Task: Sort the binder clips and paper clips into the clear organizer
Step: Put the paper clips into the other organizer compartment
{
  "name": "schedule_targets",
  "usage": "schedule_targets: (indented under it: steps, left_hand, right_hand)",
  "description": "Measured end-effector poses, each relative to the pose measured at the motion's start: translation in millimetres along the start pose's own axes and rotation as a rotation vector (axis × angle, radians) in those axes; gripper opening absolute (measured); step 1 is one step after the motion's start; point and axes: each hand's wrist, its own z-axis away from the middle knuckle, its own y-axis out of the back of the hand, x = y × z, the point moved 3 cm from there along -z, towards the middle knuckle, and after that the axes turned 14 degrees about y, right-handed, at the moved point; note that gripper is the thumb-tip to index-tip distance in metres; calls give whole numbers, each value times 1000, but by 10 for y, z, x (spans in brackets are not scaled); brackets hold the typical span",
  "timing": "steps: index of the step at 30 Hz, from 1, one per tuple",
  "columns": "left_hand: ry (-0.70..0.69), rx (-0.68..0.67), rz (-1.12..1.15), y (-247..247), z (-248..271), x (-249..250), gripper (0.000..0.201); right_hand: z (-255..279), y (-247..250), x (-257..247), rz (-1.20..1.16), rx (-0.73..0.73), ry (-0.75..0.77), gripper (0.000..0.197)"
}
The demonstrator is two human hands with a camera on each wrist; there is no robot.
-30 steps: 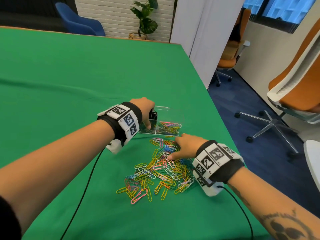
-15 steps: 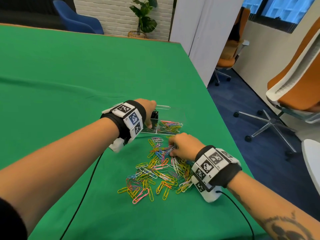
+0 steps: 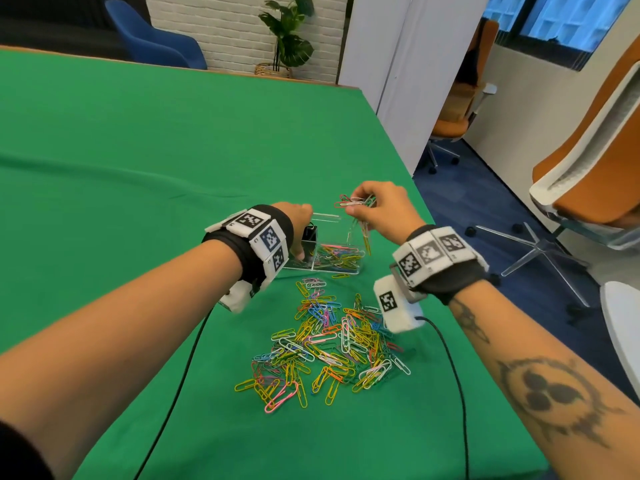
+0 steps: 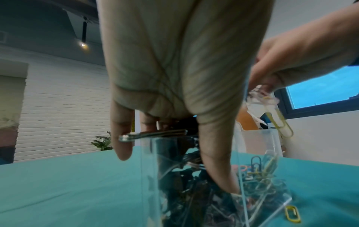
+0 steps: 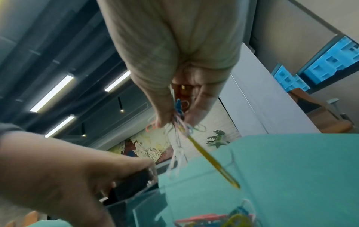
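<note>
Right hand: pinching a paper-clip bunch above the clear organizer.
Left hand: gripping the organizer's binder-clip side.
Loose pile: between both wrists.
Handling: light, slippery, tangle-prone; best pinched mid-bunch.

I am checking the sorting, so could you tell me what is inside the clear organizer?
The clear organizer holds coloured paper clips in its right compartment and black binder clips in its left; the left hand hides part of those.

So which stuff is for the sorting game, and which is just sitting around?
For the job:
- clear organizer
- paper clips pile
- bunch of paper clips pinched in right hand
- binder clips in the left compartment
- left hand steadying the organizer

Just around:
- orange chairs
- blue chair
- plant
</note>
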Motion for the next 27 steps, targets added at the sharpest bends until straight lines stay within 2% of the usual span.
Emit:
schedule_targets:
  steps: [2, 5, 9, 15, 19, 22, 24, 27]
  left_hand:
    - [10, 3, 10, -7, -4, -2, 70]
    - [15, 8, 20, -9, -10, -8, 68]
    - [10, 12, 14, -9, -14, -8, 68]
    - [17, 12, 5, -21, -20, -11, 67]
    - [20, 4, 12, -20, -18, 10, 66]
    - [23, 2, 13, -21, -20, -2, 67]
    - [24, 2, 12, -27, -29, -7, 68]
    - [18, 9, 11, -32, -31, -4, 67]
  right_hand:
    - [-65, -119, 10, 39, -15, 13, 22]
    - [-43, -265, 38, 217, -138, 62, 22]
    - [23, -245, 3, 404, -234, 101, 25]
    - [41, -218, -23, 290, -332, 44, 23]
    - [40, -234, -35, 278, -543, -17, 30]
    - [29, -164, -74, 280, -471, 6, 33]
    - [53, -143, -96, 447, -447, -7, 40]
    - [92, -216, -122, 732, -575, -22, 56]
